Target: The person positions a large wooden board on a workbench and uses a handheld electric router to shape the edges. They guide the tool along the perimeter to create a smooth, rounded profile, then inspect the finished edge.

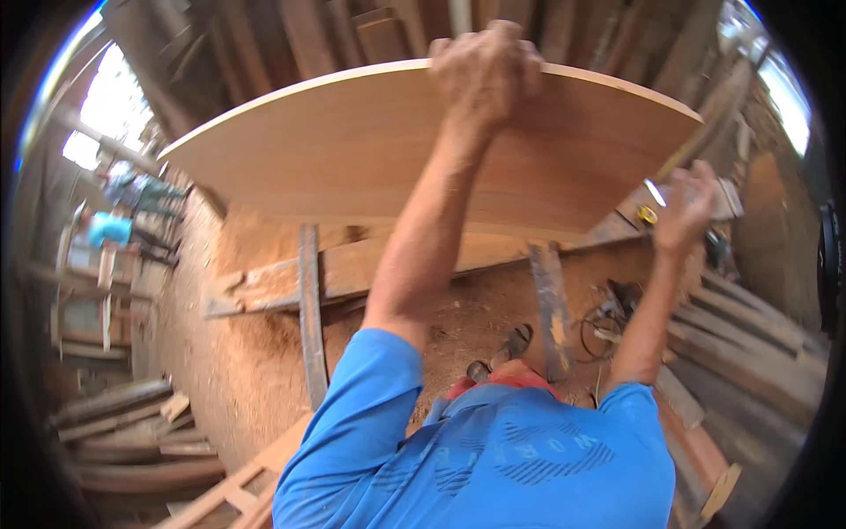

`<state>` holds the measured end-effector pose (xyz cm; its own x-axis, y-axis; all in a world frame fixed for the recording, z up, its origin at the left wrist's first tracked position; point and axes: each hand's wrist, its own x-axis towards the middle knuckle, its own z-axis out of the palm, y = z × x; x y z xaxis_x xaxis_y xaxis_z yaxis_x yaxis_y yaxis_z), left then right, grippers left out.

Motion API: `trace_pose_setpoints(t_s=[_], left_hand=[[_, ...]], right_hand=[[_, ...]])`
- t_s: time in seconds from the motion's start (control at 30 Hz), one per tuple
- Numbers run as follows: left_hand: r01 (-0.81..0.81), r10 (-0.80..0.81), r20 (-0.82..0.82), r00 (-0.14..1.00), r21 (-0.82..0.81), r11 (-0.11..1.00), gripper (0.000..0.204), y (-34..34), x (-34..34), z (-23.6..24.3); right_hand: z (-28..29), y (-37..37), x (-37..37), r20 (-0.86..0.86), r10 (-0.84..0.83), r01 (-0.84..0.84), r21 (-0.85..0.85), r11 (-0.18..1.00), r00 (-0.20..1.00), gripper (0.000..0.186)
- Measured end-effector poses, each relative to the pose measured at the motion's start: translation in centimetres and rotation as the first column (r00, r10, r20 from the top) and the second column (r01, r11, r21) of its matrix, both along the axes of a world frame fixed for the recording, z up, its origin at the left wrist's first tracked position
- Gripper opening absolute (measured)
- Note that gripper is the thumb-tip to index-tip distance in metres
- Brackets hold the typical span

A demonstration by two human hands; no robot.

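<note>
Looking down on sawdusty ground (194, 326), w/ row of timbers (308, 35) along far side. In front of those, tilted up on edge: big wood panel (352, 145), broad face toward wearer, lower edge nr long plank (370, 264) & ends of two dark bars (311, 309); can't tell if touching either. Seemingly midway thru handling: panel up & in hand, not laid flat, not let go. Can't make out any cut or mark on face, so no judging of shaping done vs. left. Clamped over panel's top edge, approx. mid-length: grip of L hand (487, 70). Off nr panel's R end, apparently not on it: R hand (687, 207), too blurred to tell if grip apart or closed on sth. Smaller: yellow tape measure (647, 214), just beside R hand. Smallest: pale strip (655, 192), btwn panel & R hand, can't ID.
</note>
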<state>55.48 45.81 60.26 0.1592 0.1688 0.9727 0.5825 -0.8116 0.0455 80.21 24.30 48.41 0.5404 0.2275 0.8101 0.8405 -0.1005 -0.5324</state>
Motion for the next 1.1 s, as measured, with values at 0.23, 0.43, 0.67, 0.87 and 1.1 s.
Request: trace_pose_setpoints(t_s=[0.23,0.43,0.67,0.87,1.1], left_hand=[[0.049,-0.049,0.004,0.999,-0.07,0.996,0.01,0.6,0.3,1.2],[0.053,-0.059,-0.053,0.997,-0.104,0.993,0.016,1.5,0.9,0.2],[0.099,-0.125,-0.242,0.962,-0.12,0.988,0.031,0.7,-1.0,1.4],[0.168,-0.154,-0.141,0.978,0.092,0.981,0.051,1.7,-9.4,3.3],[-0.328,0.326,0.042,0.945,0.094,0.94,0.047,15.2,-28.1,1.7]], right_hand=[[16.0,8.6,-9.0,0.474,0.266,-0.226,-0.14,0.964,0.84,0.025],[12.8,12.3,-9.1,0.483,0.186,0.003,-0.364,0.932,0.856,0.032],[12.6,13.1,-9.2,0.416,0.196,-0.125,-0.19,0.974,0.888,0.027],[12.2,11.9,-9.7,0.41,0.168,-0.099,-0.186,0.978,0.897,0.023],[12.1,11.5,-11.3,0.361,0.112,-0.068,-0.133,0.989,0.926,0.021]])
